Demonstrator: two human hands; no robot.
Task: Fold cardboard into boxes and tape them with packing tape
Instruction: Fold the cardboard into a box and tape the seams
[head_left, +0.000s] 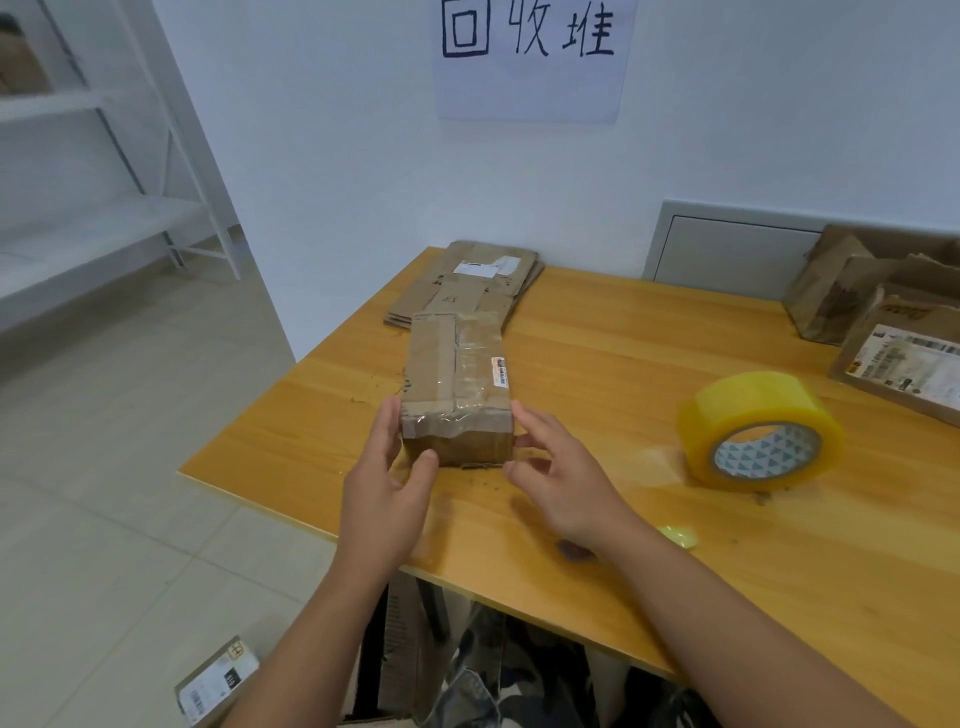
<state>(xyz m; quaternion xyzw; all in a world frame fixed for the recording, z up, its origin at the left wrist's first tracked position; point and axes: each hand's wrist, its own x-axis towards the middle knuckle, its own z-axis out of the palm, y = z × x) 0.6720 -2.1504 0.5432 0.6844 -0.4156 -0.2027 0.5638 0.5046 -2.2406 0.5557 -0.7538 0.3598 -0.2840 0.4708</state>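
Observation:
A small taped cardboard box (457, 379) lies on the wooden table (597, 364), long side pointing away from me. My left hand (387, 478) is at its near left corner, fingers straight along the side and thumb against the front face. My right hand (558, 480) hovers at the near right corner with relaxed fingers, fingertips at or just off the box. A big roll of yellow packing tape (761, 431) stands on edge to the right, about a hand's width away. Flattened cardboard sheets (467, 283) are stacked behind the box.
Several used boxes (883, 306) stand at the table's far right. A small yellow scrap (678, 535) lies by my right wrist. A labelled box (215, 680) sits on the floor at lower left. White shelving (104, 218) stands at the left. A paper sign (530, 57) hangs on the wall.

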